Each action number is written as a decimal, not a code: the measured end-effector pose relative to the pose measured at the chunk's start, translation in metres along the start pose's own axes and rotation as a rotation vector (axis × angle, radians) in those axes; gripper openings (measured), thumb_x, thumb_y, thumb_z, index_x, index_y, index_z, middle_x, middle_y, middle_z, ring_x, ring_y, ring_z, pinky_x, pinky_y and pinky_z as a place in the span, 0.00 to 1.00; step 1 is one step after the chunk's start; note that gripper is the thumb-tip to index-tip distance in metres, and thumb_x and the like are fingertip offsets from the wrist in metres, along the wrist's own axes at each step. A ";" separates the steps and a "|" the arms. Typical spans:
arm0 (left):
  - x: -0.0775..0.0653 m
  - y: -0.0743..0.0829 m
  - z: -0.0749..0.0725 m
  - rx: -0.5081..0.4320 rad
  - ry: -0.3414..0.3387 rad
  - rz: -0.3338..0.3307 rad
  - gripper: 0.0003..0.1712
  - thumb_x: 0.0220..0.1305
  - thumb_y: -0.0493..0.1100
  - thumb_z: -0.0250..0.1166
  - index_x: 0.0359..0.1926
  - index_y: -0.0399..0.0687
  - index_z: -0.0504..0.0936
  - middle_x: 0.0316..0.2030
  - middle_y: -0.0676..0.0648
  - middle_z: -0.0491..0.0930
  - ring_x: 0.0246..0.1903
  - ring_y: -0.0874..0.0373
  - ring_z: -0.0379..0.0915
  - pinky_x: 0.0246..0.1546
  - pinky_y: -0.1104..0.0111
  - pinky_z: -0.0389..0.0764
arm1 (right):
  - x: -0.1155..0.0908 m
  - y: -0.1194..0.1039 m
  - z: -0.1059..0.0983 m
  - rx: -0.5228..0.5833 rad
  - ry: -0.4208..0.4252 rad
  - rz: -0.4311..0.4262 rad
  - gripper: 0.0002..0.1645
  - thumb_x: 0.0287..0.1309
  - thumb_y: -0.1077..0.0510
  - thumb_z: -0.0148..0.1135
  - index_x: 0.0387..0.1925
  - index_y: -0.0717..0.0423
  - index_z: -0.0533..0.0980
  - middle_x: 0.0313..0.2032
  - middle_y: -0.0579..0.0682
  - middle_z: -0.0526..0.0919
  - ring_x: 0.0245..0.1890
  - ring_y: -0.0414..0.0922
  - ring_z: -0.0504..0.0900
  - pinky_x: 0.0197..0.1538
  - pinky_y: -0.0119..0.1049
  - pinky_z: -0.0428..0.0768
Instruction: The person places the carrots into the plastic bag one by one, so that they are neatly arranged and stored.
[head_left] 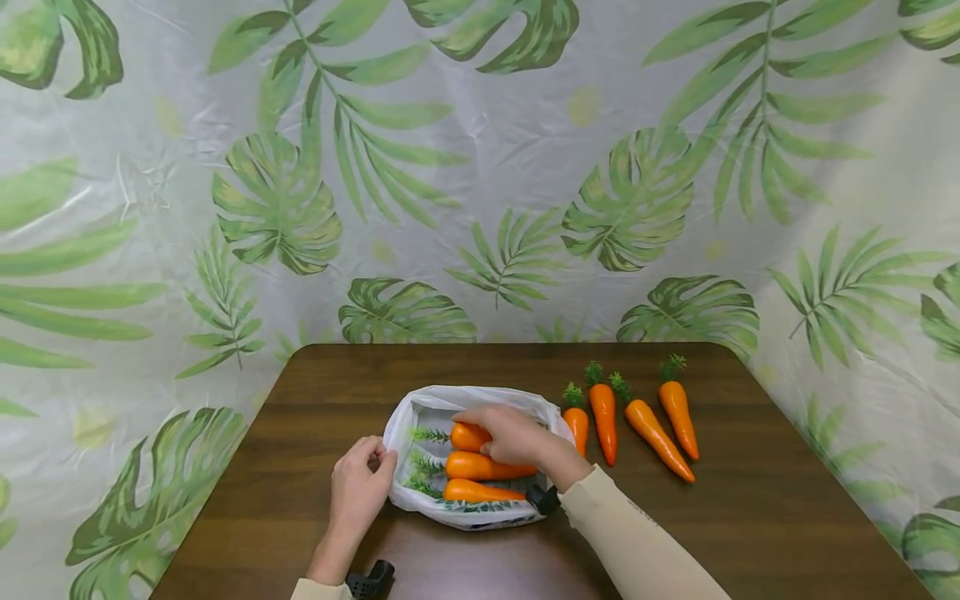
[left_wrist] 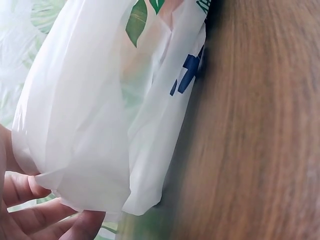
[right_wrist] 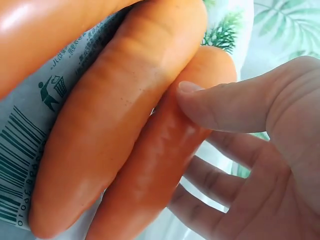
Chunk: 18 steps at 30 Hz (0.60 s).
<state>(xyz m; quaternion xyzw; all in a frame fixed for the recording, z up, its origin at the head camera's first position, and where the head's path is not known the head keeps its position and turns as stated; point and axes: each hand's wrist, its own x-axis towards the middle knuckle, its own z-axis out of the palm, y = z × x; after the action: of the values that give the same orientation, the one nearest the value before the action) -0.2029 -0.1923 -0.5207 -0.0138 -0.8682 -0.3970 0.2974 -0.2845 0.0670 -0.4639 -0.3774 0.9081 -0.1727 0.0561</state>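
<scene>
A white plastic bag [head_left: 420,505] lies with its mouth spread wide on the table, and three orange carrots with green tops rest inside. At the bag's left rim, my left hand [head_left: 360,487] pinches the thin plastic [left_wrist: 85,125] between thumb and fingers. My right hand [head_left: 513,433] reaches into the bag and grips the farthest carrot [head_left: 468,437], thumb on one side and fingers on the other. Beside that held carrot [right_wrist: 160,155] lies the middle carrot [head_left: 480,466]; the front carrot [head_left: 476,491] is nearest the front rim. My right hand hides part of the held carrot.
Several more carrots [head_left: 602,417] lie on the brown wooden table [head_left: 330,383] right of the bag, the leftmost one [head_left: 576,423] close against its rim. A leaf-patterned sheet [head_left: 510,167] hangs behind the table.
</scene>
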 end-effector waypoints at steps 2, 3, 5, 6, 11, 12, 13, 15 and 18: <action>0.000 0.000 0.000 -0.005 0.007 0.004 0.19 0.55 0.34 0.71 0.20 0.56 0.70 0.28 0.56 0.78 0.31 0.57 0.76 0.33 0.61 0.75 | 0.000 0.001 0.002 -0.008 -0.004 -0.003 0.39 0.54 0.72 0.62 0.67 0.46 0.74 0.59 0.41 0.79 0.49 0.41 0.76 0.53 0.39 0.75; 0.000 0.000 0.000 -0.007 0.008 0.004 0.19 0.55 0.34 0.71 0.20 0.56 0.70 0.28 0.56 0.79 0.31 0.57 0.77 0.33 0.61 0.76 | 0.001 0.001 0.003 -0.012 -0.007 -0.007 0.39 0.54 0.73 0.61 0.67 0.46 0.74 0.58 0.41 0.79 0.48 0.41 0.76 0.52 0.39 0.75; -0.001 0.000 0.000 -0.005 0.008 0.003 0.19 0.56 0.34 0.71 0.20 0.55 0.71 0.29 0.55 0.79 0.31 0.57 0.77 0.33 0.61 0.76 | 0.000 0.000 0.005 -0.015 -0.009 -0.011 0.39 0.54 0.74 0.60 0.66 0.46 0.75 0.56 0.41 0.80 0.47 0.42 0.76 0.51 0.38 0.75; -0.001 0.001 0.000 -0.005 0.005 0.001 0.19 0.56 0.34 0.71 0.21 0.55 0.71 0.29 0.55 0.79 0.31 0.56 0.77 0.33 0.61 0.76 | 0.000 0.000 0.006 -0.013 -0.011 -0.014 0.39 0.54 0.75 0.59 0.66 0.46 0.75 0.55 0.41 0.81 0.46 0.42 0.77 0.50 0.38 0.75; -0.002 0.000 0.000 -0.004 0.006 -0.003 0.19 0.56 0.34 0.71 0.21 0.56 0.71 0.30 0.55 0.80 0.33 0.56 0.78 0.34 0.60 0.76 | -0.002 -0.001 0.008 -0.012 -0.011 -0.007 0.39 0.54 0.76 0.59 0.65 0.46 0.76 0.55 0.42 0.81 0.48 0.43 0.78 0.53 0.38 0.76; -0.002 0.000 0.000 -0.005 0.008 -0.003 0.18 0.56 0.34 0.71 0.21 0.56 0.71 0.30 0.55 0.80 0.33 0.56 0.79 0.34 0.60 0.77 | -0.002 -0.001 0.007 -0.013 -0.012 -0.004 0.39 0.54 0.76 0.59 0.65 0.46 0.76 0.55 0.42 0.81 0.48 0.43 0.78 0.52 0.38 0.76; -0.001 0.000 0.000 -0.007 0.011 -0.003 0.18 0.56 0.34 0.71 0.21 0.56 0.71 0.30 0.55 0.80 0.33 0.56 0.79 0.34 0.60 0.77 | -0.002 -0.001 0.006 -0.019 -0.013 0.001 0.39 0.54 0.76 0.59 0.65 0.45 0.75 0.56 0.42 0.81 0.48 0.43 0.78 0.52 0.38 0.76; -0.001 0.001 0.000 -0.008 0.018 -0.001 0.18 0.56 0.34 0.71 0.21 0.55 0.71 0.30 0.55 0.80 0.33 0.56 0.80 0.35 0.59 0.77 | -0.003 -0.001 0.005 -0.026 -0.012 0.009 0.40 0.53 0.76 0.59 0.65 0.45 0.76 0.56 0.42 0.81 0.48 0.43 0.78 0.52 0.38 0.76; -0.001 0.001 0.001 -0.009 0.022 0.002 0.18 0.56 0.34 0.71 0.21 0.55 0.71 0.30 0.55 0.80 0.32 0.56 0.79 0.35 0.59 0.77 | -0.003 0.000 0.003 -0.043 -0.004 0.009 0.40 0.52 0.77 0.59 0.65 0.44 0.76 0.57 0.42 0.81 0.49 0.43 0.78 0.51 0.38 0.77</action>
<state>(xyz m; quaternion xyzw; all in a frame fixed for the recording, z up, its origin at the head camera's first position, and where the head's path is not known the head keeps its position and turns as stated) -0.2027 -0.1908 -0.5210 -0.0115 -0.8630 -0.4009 0.3072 -0.2816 0.0682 -0.4667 -0.3747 0.9132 -0.1519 0.0505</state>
